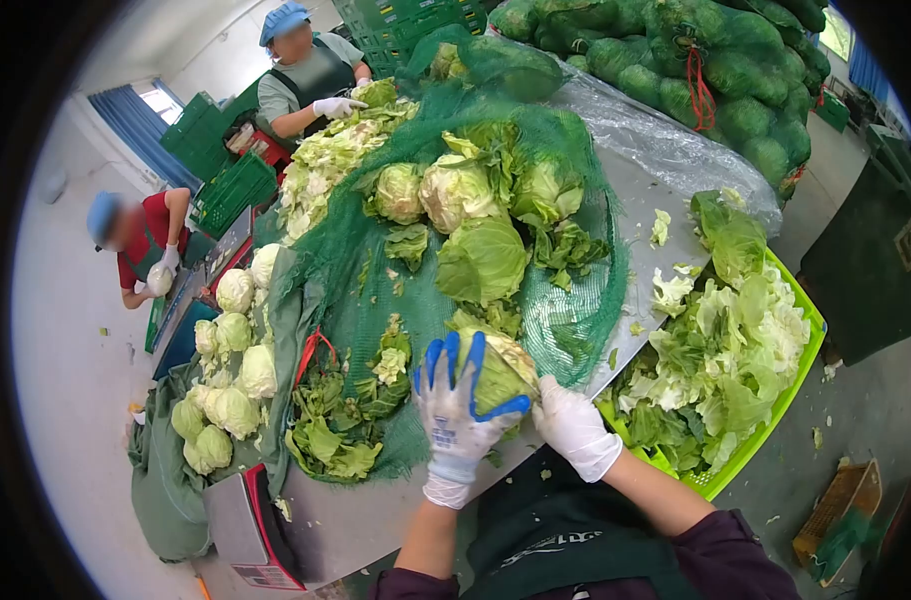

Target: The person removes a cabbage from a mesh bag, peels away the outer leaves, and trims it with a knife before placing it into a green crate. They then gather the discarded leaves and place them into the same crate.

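Observation:
A cabbage (503, 375) is held at the table's front edge, its pale side turned to the right. My left hand (460, 415), in a white glove with blue fingertips, grips it from the left with fingers spread over the leaves. On the other side my right hand (577, 428), in a thin white glove, touches the cabbage with its fingers closed; whatever lies between them is hidden. Just beyond, a leafy green cabbage (482, 262) and several others rest on a green mesh sack (415, 300). Loose dark outer leaves (330, 430) lie to the left.
A lime-green crate (810, 330) full of stripped leaves stands at my right. Trimmed cabbages (233, 410) are piled at left, beside a scale-like grey device (240, 530). Filled mesh sacks (695, 70) are stacked at the back. Two co-workers (310, 85) handle cabbages across the table.

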{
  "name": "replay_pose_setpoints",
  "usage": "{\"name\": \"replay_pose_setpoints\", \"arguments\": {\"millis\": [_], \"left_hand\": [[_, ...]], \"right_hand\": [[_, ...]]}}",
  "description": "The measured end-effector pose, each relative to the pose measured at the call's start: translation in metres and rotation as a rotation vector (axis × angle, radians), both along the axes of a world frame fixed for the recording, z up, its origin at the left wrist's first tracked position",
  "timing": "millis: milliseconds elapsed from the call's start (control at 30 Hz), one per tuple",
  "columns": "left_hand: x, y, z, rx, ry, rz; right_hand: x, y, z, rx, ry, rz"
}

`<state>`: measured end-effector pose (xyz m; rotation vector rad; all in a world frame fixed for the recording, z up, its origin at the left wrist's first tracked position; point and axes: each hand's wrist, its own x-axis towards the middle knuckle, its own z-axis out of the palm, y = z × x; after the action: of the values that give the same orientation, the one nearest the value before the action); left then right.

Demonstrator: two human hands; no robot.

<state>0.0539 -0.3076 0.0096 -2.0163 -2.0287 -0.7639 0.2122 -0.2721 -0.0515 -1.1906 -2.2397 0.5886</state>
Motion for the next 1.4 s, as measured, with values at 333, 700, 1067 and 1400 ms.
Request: {"name": "replay_pose_setpoints", "arguments": {"millis": [333,700,1067,1400], "left_hand": [[-0.042,0.022,-0.018,-0.005,-0.517,0.002],[-0.136,0.097,-0.033,-0.387,-1.652,-0.089],[-0.118,0.080,-0.023,-0.246,-1.029,-0.160],[0.000,0.049,0.024,-0.232,-0.237,0.008]], "right_hand": [[-0.014,0.006,-0.040,0.086,-0.267,-0.063],[-0.081,0.084,-0.039,0.139,-0.138,-0.047],[-0.080,0.066,-0.049,-0.376,-0.038,-0.061],[-0.012,0.028,-0.032,-0.102,-0.120,-0.252]]}}
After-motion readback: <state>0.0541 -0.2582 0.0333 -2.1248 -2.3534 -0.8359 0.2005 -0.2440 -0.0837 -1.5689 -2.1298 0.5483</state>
